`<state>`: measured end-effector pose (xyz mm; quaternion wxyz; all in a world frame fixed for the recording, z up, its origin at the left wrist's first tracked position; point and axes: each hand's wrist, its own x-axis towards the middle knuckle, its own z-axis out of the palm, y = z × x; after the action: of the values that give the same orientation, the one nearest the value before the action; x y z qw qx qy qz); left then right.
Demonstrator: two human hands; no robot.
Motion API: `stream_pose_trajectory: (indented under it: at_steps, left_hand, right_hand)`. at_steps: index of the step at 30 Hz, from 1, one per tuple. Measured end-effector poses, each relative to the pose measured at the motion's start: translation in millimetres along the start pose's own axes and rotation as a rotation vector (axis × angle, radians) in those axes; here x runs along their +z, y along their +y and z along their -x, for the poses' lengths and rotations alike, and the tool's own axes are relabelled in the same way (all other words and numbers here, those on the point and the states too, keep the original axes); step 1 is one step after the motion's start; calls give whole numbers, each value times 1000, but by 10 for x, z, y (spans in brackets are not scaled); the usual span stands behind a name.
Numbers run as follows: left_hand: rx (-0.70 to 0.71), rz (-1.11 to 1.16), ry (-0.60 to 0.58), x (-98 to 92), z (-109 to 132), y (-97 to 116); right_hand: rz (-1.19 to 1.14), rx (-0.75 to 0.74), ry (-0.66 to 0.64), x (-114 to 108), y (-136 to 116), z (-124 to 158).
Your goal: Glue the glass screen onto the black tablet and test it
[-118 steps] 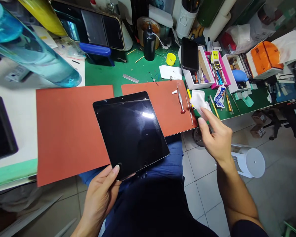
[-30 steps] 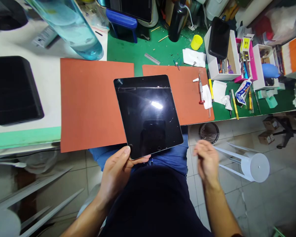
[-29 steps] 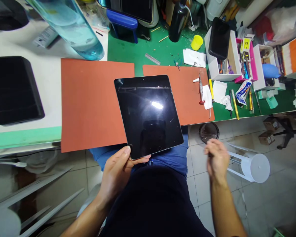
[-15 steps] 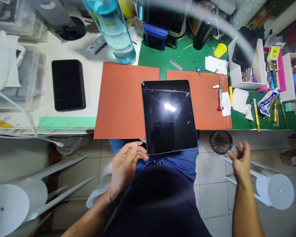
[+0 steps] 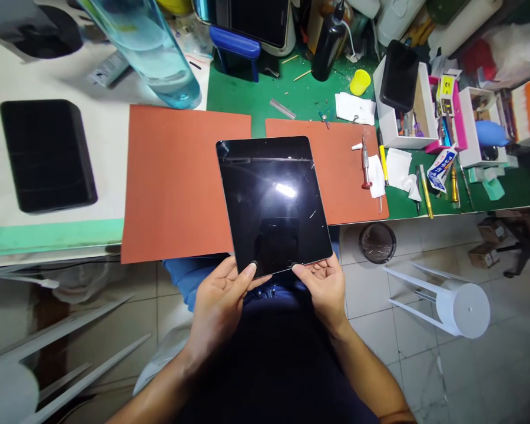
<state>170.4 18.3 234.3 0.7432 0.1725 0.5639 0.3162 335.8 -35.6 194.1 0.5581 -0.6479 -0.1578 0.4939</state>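
A black-fronted tablet (image 5: 274,200) lies screen up across two orange-brown mats, its near edge overhanging the bench. Light reflects off the glass, and small pale marks show along its right side. My left hand (image 5: 223,291) grips the lower left corner, thumb on the front and fingers underneath. At the lower right edge, my right hand (image 5: 324,288) is closed on the same tablet, its thumb near the bottom of the screen. Fingertips under the tablet are hidden. The left mat (image 5: 176,182) and the right mat (image 5: 348,176) show on either side.
A black device (image 5: 46,156) lies on the left. A bottle of blue liquid (image 5: 159,65) stands behind the left mat. A red-ended screwdriver (image 5: 365,165) rests on the right mat, near paper pieces and a white tool box (image 5: 406,132). A white stool (image 5: 461,309) stands at right.
My right hand has come in from the far right and taken hold of the tablet's lower right edge. My left hand has closed on the lower left corner. The view has shifted right.
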Motion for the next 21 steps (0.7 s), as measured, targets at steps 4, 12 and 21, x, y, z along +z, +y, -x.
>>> stream_pose_trajectory:
  at_steps: [4,12,21]
  left_hand:
    - [7,-49,40,-29,-7,-8]
    - [19,-33,66,-38,-25,-19]
    - [0,15,53,-49,-29,-10]
  right_hand:
    - [46,-44,53,-181,-116,-22]
    - [-11,6,68,-108,-60,28]
    - [-75,81,146,-40,-26,44]
